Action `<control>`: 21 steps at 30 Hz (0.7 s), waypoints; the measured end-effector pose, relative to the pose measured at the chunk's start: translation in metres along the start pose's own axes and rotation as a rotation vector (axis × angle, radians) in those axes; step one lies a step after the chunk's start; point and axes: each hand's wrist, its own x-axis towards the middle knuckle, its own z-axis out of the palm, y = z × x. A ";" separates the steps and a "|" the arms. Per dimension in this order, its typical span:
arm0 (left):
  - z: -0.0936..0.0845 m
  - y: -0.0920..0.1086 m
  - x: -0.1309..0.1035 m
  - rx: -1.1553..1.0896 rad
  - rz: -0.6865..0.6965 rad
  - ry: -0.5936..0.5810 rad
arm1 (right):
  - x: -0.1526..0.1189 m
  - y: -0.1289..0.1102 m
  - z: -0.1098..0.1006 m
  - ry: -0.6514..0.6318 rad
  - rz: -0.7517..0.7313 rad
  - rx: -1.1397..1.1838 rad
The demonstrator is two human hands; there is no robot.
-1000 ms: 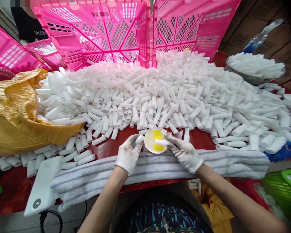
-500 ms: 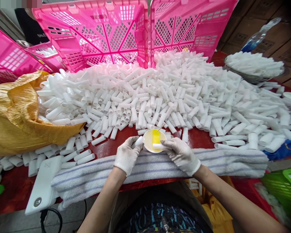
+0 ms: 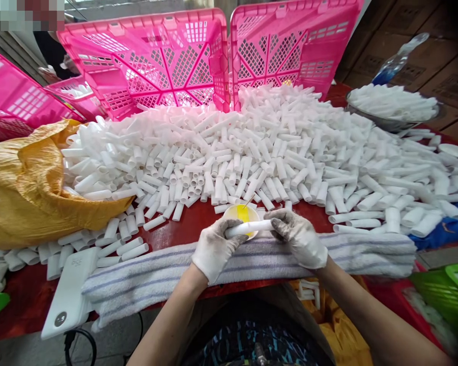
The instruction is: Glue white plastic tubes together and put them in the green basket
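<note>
My left hand [image 3: 218, 249], in a white work glove, is closed on the left end of a white plastic tube [image 3: 252, 227]. The gloved fingers of my right hand [image 3: 299, 238] pinch the other end. Held level, the tube spans both hands as one long piece; a seam along it is too small to make out. Just behind it is a small white dish [image 3: 232, 212] with a yellow patch [image 3: 242, 214] inside and a thin stick [image 3: 247, 203] leaning at the rim. A striped towel [image 3: 156, 269] lies under my wrists.
A broad heap of white tubes [image 3: 213, 147] covers the red table [image 3: 168, 231]. Pink crates [image 3: 145, 30] stand behind. At left are a yellow sack [image 3: 19, 188] and a white power bank [image 3: 70, 290]; a metal bowl of tubes [image 3: 397, 122] sits far right.
Before, each hand held a separate short tube, with the right one over the dish. Now the two pieces are end to end as one length, and both hands have shifted right.
</note>
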 end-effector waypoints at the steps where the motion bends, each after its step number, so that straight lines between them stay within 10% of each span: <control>1: 0.000 0.003 0.000 0.018 0.012 -0.036 | -0.001 -0.003 -0.002 -0.014 -0.016 -0.025; 9: 0.035 0.020 -0.017 0.057 -0.209 -0.231 | -0.036 -0.022 0.002 -0.095 -0.777 -0.807; 15: 0.063 0.022 -0.031 0.232 -0.044 0.075 | -0.051 -0.011 0.004 0.272 -0.615 -0.731; 21: 0.066 0.024 -0.033 -0.019 -0.355 -0.493 | -0.060 -0.024 -0.016 0.050 -0.964 -0.982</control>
